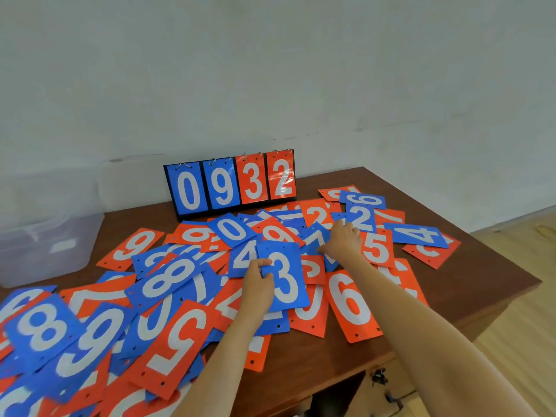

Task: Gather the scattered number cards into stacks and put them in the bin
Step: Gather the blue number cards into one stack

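Note:
Several blue and orange number cards lie scattered over the brown table (469, 284). My left hand (258, 284) pinches the left edge of a blue 3 card (285, 275), held slightly above the pile. Further back, my right hand (343, 240) rests palm down on a blue 7 card (316, 240) in the middle of the heap; whether its fingers grip the card is hidden. A large orange 6 card (350, 305) lies under my right forearm. The clear plastic bin (45, 245) stands at the table's far left.
A flip scoreboard (230, 183) showing 0 9 3 2 stands at the table's back edge against the pale wall. The table's right edge drops to a wooden floor (523, 341). Bare tabletop shows at the front right corner.

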Motion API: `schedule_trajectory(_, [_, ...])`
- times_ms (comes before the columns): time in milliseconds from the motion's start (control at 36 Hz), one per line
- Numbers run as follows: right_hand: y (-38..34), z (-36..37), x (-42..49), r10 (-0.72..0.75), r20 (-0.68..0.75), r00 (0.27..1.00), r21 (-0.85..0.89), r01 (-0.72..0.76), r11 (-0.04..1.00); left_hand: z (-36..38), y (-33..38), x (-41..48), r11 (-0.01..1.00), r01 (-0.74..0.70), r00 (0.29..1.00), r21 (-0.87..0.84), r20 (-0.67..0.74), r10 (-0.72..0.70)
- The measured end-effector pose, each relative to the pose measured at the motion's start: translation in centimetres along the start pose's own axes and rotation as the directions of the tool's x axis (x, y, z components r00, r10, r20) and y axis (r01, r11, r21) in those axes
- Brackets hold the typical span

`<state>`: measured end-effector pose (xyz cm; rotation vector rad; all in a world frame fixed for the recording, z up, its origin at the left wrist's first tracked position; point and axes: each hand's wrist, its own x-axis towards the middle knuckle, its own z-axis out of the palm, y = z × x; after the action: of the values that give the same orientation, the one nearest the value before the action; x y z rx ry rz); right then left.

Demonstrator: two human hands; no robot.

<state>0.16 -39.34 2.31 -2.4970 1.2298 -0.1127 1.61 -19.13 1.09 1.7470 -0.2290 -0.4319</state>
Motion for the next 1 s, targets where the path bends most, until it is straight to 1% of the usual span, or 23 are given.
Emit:
schedule_trajectory(83, [0.4, -0.9, -0.5, -0.046, -0.068, 0.997, 0.141, 0.055, 0.989, -0.4, 0.5, -0.5, 1.0, -0.018, 1.0, 0.012, -0.014, 0.018])
schedule_trajectory(139, [1.0, -1.7, -1.1, -0.051, -0.147, 0.988, 0.213, 0.082, 0.974, -0.8, 0.8, -1.0, 0.999, -0.04, 0.999, 0.024, -0.022, 0.04])
schedule_trajectory(194, [1.8, -2.5, -1.6, -0.01, -0.233, 0.972, 0.321, 0.087, 0.943, -1.0, 1.0, -1.5, 0.998, -0.059, 0.998, 0.024, -0.029, 0.06])
schedule_trajectory(278, [3.4, -3.7, -2.7, 0.077, -0.313, 0.947, 0.49, 0.091, 0.867, -1.0, 1.5, -2.6, 0.996, -0.086, 0.996, 0.022, -0.023, 0.087])
schedule_trajectory(333, [4.5, -4.4, -3.9, 0.126, -0.343, 0.931, 0.587, 0.108, 0.802, -0.9, 1.8, -3.3, 0.995, -0.097, 0.995, 0.022, -0.015, 0.098])
schedule_trajectory(444, [5.8, -5.3, -7.0, 0.223, -0.3, 0.927, 0.807, 0.123, 0.577, -0.5, 2.4, -4.7, 0.994, -0.109, 0.994, 0.022, -0.01, 0.109])
schedule_trajectory(500, [6.2, -5.3, -8.9, 0.228, -0.265, 0.937, 0.865, 0.126, 0.486, -0.2, 2.6, -5.6, 0.992, -0.128, 0.992, 0.012, 0.002, 0.128])
schedule_trajectory(528, [6.3, -5.2, -9.8, 0.214, -0.25, 0.944, 0.877, 0.126, 0.465, 0.0, 2.6, -6.1, 0.99, -0.14, 0.99, 0.008, 0.008, 0.14])
schedule_trajectory(611, [6.7, -4.4, -12.3, 0.158, -0.215, 0.964, 0.888, 0.125, 0.443, 0.6, 2.5, -7.5, 0.985, -0.172, 0.985, -0.008, 0.03, 0.172])
schedule_trajectory(694, [6.8, -3.8, -14.1, 0.118, -0.173, 0.978, 0.9, 0.108, 0.422, 1.3, 2.4, -8.7, 0.986, -0.161, 0.986, -0.044, 0.04, 0.163])
schedule_trajectory(806, [6.6, -3.2, -15.8, 0.054, -0.195, 0.979, 0.868, 0.146, 0.475, 2.2, 2.2, -9.6, 0.99, -0.116, 0.992, -0.079, 0.034, 0.119])
schedule_trajectory(861, [6.5, -3.0, -16.3, 0.029, -0.219, 0.975, 0.827, 0.17, 0.536, 2.8, 2.1, -9.7, 0.988, -0.105, 0.994, -0.109, 0.03, 0.109])
schedule_trajectory(917, [6.3, -2.7, -16.5, 0.001, -0.251, 0.968, 0.771, 0.199, 0.605, 3.3, 2.2, -9.8, 0.985, -0.124, 0.992, -0.118, 0.014, 0.127])
schedule_trajectory(1000, [5.9, -2.3, -16.3, -0.05, -0.286, 0.957, 0.706, 0.246, 0.664, 3.7, 2.5, -9.6, 0.978, -0.175, 0.984, -0.116, -0.001, 0.176])
